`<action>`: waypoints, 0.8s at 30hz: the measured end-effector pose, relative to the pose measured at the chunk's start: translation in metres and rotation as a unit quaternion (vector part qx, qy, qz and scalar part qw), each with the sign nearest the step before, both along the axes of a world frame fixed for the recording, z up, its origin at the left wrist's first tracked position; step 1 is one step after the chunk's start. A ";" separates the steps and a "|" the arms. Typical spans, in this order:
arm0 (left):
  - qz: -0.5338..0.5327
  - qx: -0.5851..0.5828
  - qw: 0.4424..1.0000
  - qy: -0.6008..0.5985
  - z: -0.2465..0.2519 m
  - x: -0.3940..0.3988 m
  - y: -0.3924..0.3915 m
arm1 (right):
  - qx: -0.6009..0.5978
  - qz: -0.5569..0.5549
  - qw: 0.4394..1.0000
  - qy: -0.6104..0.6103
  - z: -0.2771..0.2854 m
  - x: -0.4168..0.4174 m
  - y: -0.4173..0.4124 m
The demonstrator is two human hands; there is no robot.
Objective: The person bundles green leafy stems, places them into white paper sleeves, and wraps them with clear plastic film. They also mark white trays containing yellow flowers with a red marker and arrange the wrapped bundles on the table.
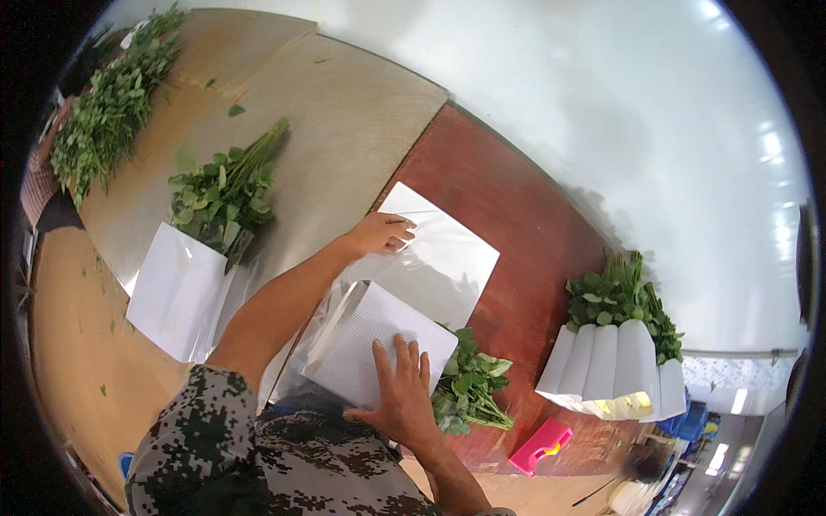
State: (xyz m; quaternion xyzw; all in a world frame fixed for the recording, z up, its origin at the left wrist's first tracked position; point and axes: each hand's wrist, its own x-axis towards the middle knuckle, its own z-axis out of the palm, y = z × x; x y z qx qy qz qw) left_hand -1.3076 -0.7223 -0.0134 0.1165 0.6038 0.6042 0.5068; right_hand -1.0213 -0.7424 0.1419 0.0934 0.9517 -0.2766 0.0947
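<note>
My left hand [385,233] has its fingers curled at the edge of a clear plastic film [433,227], which creases at the fingertips. Under this film lies a stack of white sheets [461,258]. My right hand [401,390] is spread palm down on a folded white corrugated paper wrapper [361,342]. Green leafy stems [474,380] stick out of the wrapper's right side; any flower heads are hidden inside. Clear film also shows along the wrapper's left side.
A paper-wrapped leafy bunch [222,200] lies to the left. Several white-wrapped bundles [606,367] are stacked at right. A pink tape dispenser [541,446] sits near the red tabletop's [516,258] edge. Another person's sleeve [40,187] is beside piled greenery [116,109] at far left.
</note>
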 end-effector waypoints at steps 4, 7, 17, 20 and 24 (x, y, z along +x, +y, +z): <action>-0.052 0.053 0.996 0.052 0.052 0.024 -0.042 | -0.009 -0.010 0.999 0.035 0.006 0.001 0.009; -0.100 0.120 0.978 0.135 0.091 0.041 -0.073 | -0.054 -0.044 0.998 -0.008 0.008 -0.005 0.028; -0.229 0.134 0.875 0.404 0.140 0.084 -0.149 | 0.221 0.057 0.968 0.105 0.040 -0.036 0.077; -0.188 0.134 0.889 0.395 0.133 0.089 -0.168 | 0.199 0.049 0.976 0.074 0.028 -0.009 0.048; -0.094 0.120 0.917 0.369 0.119 0.100 -0.199 | 0.217 0.034 0.961 0.166 -0.009 0.016 0.004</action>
